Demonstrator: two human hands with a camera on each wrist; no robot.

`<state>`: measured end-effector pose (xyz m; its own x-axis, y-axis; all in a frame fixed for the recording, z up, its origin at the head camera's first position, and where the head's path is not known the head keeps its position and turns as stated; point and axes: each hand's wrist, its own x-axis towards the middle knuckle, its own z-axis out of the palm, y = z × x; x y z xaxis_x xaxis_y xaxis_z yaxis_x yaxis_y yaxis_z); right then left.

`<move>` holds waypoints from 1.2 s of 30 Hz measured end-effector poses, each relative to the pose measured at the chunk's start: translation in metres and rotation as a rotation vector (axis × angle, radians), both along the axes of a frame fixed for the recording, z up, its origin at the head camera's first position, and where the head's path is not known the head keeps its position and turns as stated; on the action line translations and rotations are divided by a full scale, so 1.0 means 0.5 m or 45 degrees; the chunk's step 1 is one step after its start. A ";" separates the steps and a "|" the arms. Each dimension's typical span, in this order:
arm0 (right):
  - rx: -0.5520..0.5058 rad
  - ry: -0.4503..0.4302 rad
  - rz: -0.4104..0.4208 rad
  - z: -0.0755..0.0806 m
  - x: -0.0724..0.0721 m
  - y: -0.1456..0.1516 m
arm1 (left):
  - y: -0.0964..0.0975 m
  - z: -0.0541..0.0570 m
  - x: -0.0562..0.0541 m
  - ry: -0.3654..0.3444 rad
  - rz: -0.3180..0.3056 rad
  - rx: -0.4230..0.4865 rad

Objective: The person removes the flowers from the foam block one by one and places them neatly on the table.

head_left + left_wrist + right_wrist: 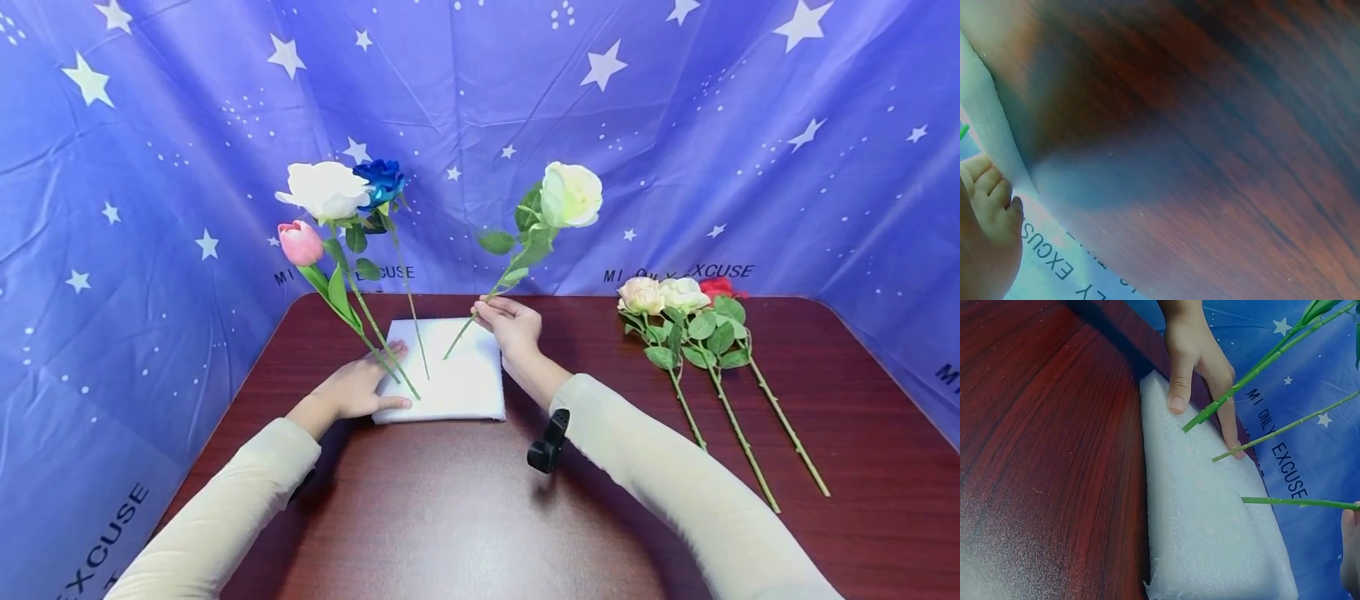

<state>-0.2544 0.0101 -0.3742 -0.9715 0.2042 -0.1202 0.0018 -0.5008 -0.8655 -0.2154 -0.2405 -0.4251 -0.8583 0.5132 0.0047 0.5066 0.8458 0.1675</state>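
A white foam block (468, 387) lies on the table. My left hand (356, 390) rests on its left side, thumb and fingers spread, as the right wrist view also shows. Standing in the block on slanted stems are a pink tulip (300, 243), a large white flower (324, 190) and a blue rose (380, 180). Above the block's far right part, my right hand (517, 329) pinches the stem of a pale greenish-white rose (572, 196). That stem leans right, its lower end meeting the foam's top; whether it goes in, I cannot tell.
On the right of the dark wooden table (480, 517) lie a pale pink rose (641, 296), a cream rose (681, 294) and a red rose (717, 288), stems pointing towards me. A blue starry curtain (465, 100) hangs behind the table and along its sides.
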 end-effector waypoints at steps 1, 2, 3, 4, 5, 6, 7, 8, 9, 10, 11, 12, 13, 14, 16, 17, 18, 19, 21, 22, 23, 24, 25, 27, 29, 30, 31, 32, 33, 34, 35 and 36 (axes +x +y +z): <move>0.016 -0.004 0.006 0.000 0.000 0.000 | 0.000 0.000 0.000 0.004 0.000 -0.004; 0.036 -0.010 0.012 0.000 -0.001 0.000 | 0.000 -0.001 0.000 0.004 0.002 -0.005; 0.054 -0.015 0.018 0.000 -0.001 0.000 | 0.000 0.000 0.001 0.005 0.003 -0.005; 0.071 -0.019 0.020 0.000 -0.002 0.000 | 0.000 0.000 0.001 0.002 0.007 -0.006; 0.081 -0.021 0.021 0.000 -0.002 0.000 | 0.000 0.000 0.001 0.003 0.007 -0.005; 0.086 -0.019 0.020 0.001 -0.002 0.000 | 0.000 0.001 0.001 0.006 0.005 -0.004; 0.087 -0.014 0.021 0.000 -0.002 0.000 | 0.000 0.002 0.001 0.004 0.007 -0.005; 0.085 -0.008 0.020 0.001 -0.002 -0.001 | 0.001 0.002 0.002 0.001 0.008 -0.004; 0.082 0.004 0.021 0.001 -0.002 -0.001 | 0.001 0.003 0.002 0.000 0.009 -0.005; 0.078 0.018 0.023 0.001 -0.002 -0.001 | 0.001 0.004 0.002 -0.002 0.008 -0.005; 0.072 0.032 0.028 0.001 -0.002 -0.001 | 0.001 0.004 0.002 0.001 0.003 -0.006; 0.065 0.047 0.034 0.001 -0.002 -0.001 | 0.001 0.005 0.002 0.002 0.000 -0.008; 0.063 0.061 0.038 0.002 -0.002 -0.002 | 0.001 0.005 0.002 -0.003 0.003 -0.006; 0.061 0.072 0.041 0.003 -0.002 -0.002 | 0.001 0.005 0.001 -0.011 0.006 0.001; 0.060 0.088 0.051 0.004 -0.002 -0.002 | 0.001 0.006 0.000 -0.031 0.013 0.018; 0.060 0.090 0.053 0.005 -0.002 -0.002 | 0.001 0.005 0.000 -0.042 0.019 0.026; 0.059 0.093 0.051 0.006 -0.002 -0.002 | 0.001 0.006 -0.001 -0.057 0.029 0.036; 0.061 0.095 0.047 0.007 -0.002 -0.002 | 0.001 0.006 -0.002 -0.071 0.037 0.047; 0.061 0.094 0.042 0.008 -0.001 0.000 | 0.000 0.006 -0.003 -0.081 0.040 0.049; 0.062 0.091 0.038 0.009 -0.001 0.000 | 0.000 0.006 -0.003 -0.082 0.041 0.047; 0.062 0.091 0.032 0.009 0.000 0.001 | 0.000 0.005 -0.003 -0.083 0.043 0.044; 0.067 0.091 0.028 0.010 0.000 0.002 | 0.000 0.005 -0.003 -0.082 0.043 0.041; 0.072 0.088 0.026 0.010 0.000 0.003 | 0.001 0.005 -0.002 -0.078 0.040 0.039; 0.079 0.087 0.023 0.009 0.000 0.004 | 0.001 0.005 -0.001 -0.068 0.036 0.035; 0.087 0.094 0.026 0.008 0.000 0.005 | 0.000 0.004 -0.001 -0.043 0.019 0.025; 0.088 0.098 0.028 0.008 0.000 0.006 | 0.000 0.003 -0.001 -0.034 0.012 0.021; 0.087 0.104 0.032 0.008 -0.001 0.006 | 0.000 0.002 -0.001 -0.019 0.002 0.015; 0.085 0.109 0.038 0.008 -0.001 0.006 | 0.000 0.002 -0.001 -0.014 -0.002 0.008; 0.082 0.112 0.045 0.008 -0.002 0.006 | 0.000 0.001 -0.001 -0.007 -0.009 0.006; 0.080 0.117 0.052 0.009 -0.002 0.006 | 0.000 0.000 -0.001 -0.004 -0.013 0.006; 0.074 0.114 0.057 0.010 -0.004 0.006 | 0.001 0.000 -0.001 -0.014 -0.006 0.009; 0.067 0.116 0.061 0.011 -0.005 0.007 | 0.002 0.000 -0.001 -0.025 0.000 0.013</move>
